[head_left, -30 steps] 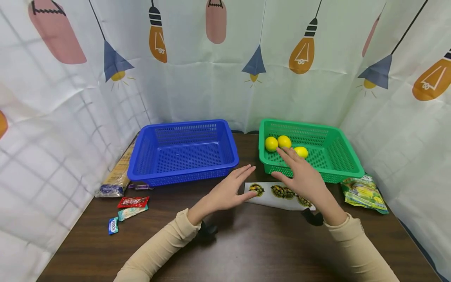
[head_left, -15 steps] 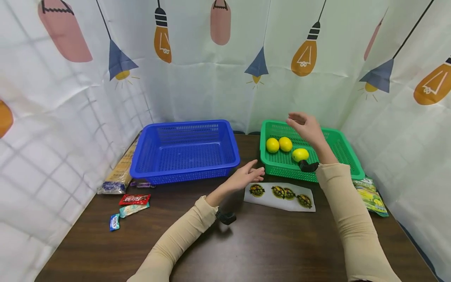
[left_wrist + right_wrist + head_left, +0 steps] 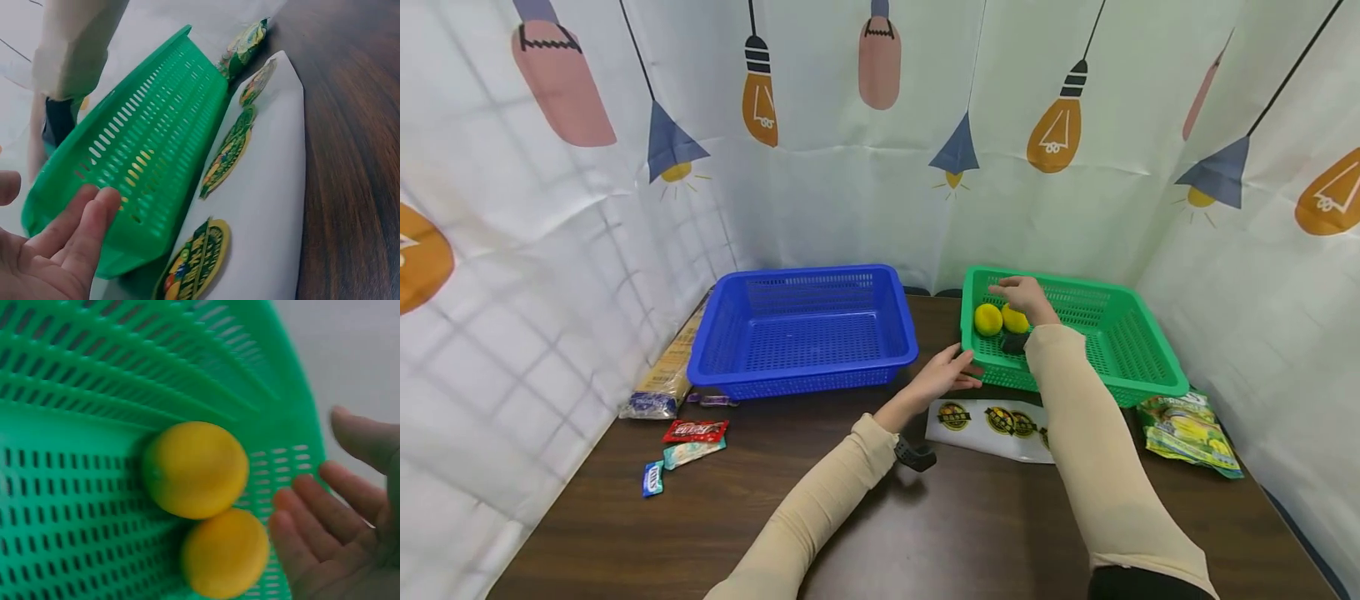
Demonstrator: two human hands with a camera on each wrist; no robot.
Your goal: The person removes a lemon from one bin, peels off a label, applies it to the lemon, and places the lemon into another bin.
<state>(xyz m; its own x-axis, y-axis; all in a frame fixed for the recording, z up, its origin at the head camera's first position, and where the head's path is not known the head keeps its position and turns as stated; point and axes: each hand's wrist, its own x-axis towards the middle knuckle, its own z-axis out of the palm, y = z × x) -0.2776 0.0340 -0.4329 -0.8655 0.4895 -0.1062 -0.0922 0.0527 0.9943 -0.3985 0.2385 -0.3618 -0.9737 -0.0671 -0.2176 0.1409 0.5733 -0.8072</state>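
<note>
My right hand (image 3: pixel 1028 298) is over the green basket (image 3: pixel 1150 387), its fingers extended and holding nothing. Near it inside the basket, two yellow lemons (image 3: pixel 988 319) lie side by side; in the right wrist view the lemons (image 3: pixel 197 470) sit close to the fingers (image 3: pixel 328 509). A third lemon is not visible now, the right arm covering that part. My left hand (image 3: pixel 942 377) is at the basket's front left corner. In the left wrist view its relaxed fingers (image 3: pixel 87 234) lie against or just before the basket's slotted wall (image 3: pixel 156 131); contact is hard to tell.
A blue basket (image 3: pixel 805 377) stands to the left. Before the green basket lies a white strip with round printed labels (image 3: pixel 985 429). A green-yellow packet (image 3: pixel 1191 433) is at right; small wrappers (image 3: pixel 696 431) and a tan package (image 3: pixel 662 379) lie at left.
My right hand went from in front of the green basket over it, then left and down toward the lemons. My left hand moved right to the basket's corner. The view shifted slightly.
</note>
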